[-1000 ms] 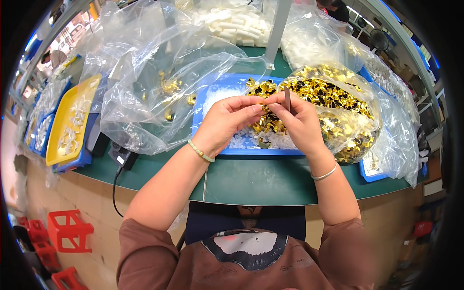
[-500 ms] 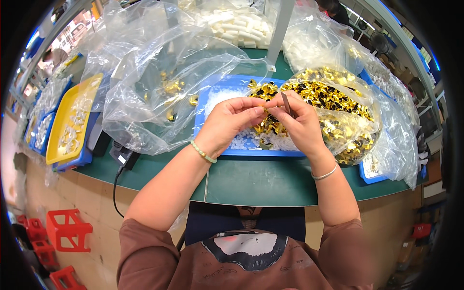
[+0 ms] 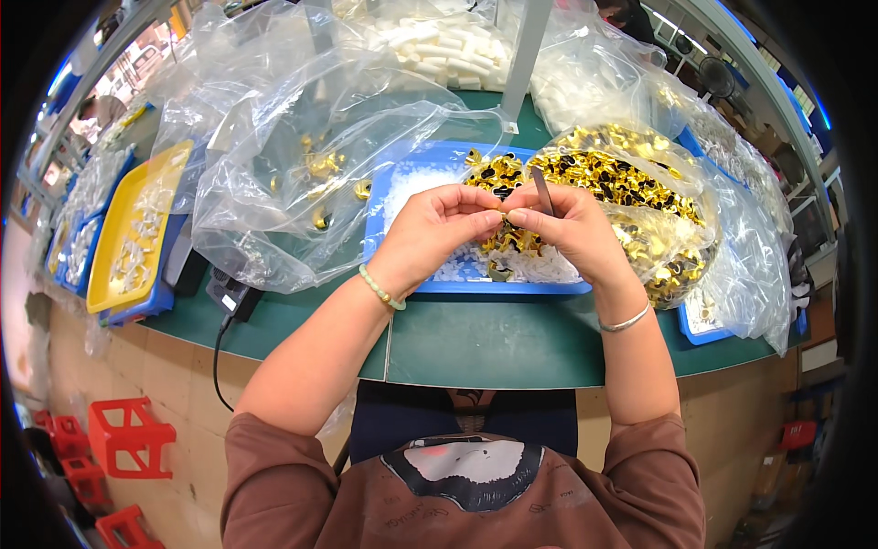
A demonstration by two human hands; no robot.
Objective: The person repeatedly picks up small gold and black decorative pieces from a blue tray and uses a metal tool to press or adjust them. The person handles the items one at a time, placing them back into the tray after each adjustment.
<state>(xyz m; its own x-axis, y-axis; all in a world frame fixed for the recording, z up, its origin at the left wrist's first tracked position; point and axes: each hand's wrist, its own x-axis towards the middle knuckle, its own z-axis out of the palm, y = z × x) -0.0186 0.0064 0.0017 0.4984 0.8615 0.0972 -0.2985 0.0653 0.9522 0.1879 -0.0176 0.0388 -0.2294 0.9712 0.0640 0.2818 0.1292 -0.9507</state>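
Observation:
My left hand (image 3: 437,231) and my right hand (image 3: 578,229) meet fingertip to fingertip above a blue tray (image 3: 512,287). Both are closed in a pinch around a tiny gold-coloured piece (image 3: 502,213), mostly hidden by the fingers. A thin, flat dark strip-like tool (image 3: 543,190) also sticks up from my right hand, held between its fingers. Shiny gold curved pieces (image 3: 498,170) are heaped in the tray under my hands. Small white translucent pieces (image 3: 413,186) lie at its left side and along the front.
A clear bag of gold pieces (image 3: 640,192) bulges over the tray's right side. Large clear plastic bags (image 3: 265,210) spread on the left. A yellow tray (image 3: 110,265) stands farther left. White cylinders (image 3: 448,50) are piled behind, near a metal post (image 3: 526,69).
My right hand has shifted slightly right and its wrist has turned a little. The strip-like tool tilts more to the left. My left hand has barely moved.

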